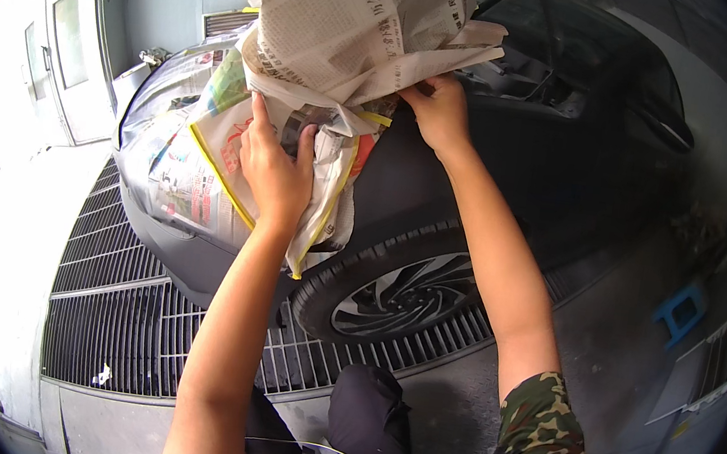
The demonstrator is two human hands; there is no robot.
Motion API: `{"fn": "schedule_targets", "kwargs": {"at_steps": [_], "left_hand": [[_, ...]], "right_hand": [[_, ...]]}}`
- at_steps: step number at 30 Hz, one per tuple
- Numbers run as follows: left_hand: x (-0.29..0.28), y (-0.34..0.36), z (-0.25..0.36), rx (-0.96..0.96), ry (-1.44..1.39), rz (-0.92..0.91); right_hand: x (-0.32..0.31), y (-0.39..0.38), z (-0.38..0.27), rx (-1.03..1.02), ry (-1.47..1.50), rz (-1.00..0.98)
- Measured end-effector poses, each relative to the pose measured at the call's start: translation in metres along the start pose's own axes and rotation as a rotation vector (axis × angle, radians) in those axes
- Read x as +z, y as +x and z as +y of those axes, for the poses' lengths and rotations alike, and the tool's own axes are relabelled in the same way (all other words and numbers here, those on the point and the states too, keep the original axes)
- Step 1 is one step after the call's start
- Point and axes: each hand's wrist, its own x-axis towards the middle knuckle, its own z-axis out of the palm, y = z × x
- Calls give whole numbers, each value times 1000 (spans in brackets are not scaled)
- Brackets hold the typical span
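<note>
My left hand (276,162) grips taped newspaper (179,173) lying over the dark car's front corner, its index finger raised along the paper and its thumb beside a crumpled, folded part. Yellow tape (223,181) runs along the paper's edges. Higher up, my right hand (436,113) pinches the lower edge of a large upper newspaper sheet (358,13), which is lifted and bent over the covered bonnet; some of its fingertips are hidden by the paper. Below both hands is the car's front wheel (401,291).
The car's dark body (552,168) extends right to a side mirror (667,124). Metal grating (106,331) runs under the car. A blue plastic object (680,311) lies on the floor at right. A white door (67,54) stands at back left. My knee (368,409) is below.
</note>
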Motion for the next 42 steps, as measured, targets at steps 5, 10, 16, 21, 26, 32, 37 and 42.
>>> {"fn": "schedule_targets", "kwargs": {"at_steps": [5,10,16,21,26,32,37,42], "left_hand": [[1,2,-1,18,18,12],[3,0,-4,24,42,44],[1,3,-1,29,32,54],[-13,6,-2,-72,-161,-102],[-23,16,-17,-91,-376,-222],[-48,25,-27,71,-376,-180],[-127,-35,-31,28,-504,-212],[-266,-161,-64,-272,-411,-484]], "right_hand": [[10,-7,8,-186,-233,92],[6,-14,5,-47,86,53],[-13,-64,-5,35,402,62],[15,-189,-17,-397,-85,-200],[58,-251,-19,-1136,-589,-384],[85,-205,-5,-1343,-661,-457],[95,-190,-12,-1319,-556,-514],[100,-186,-20,-1166,-356,-601]]}}
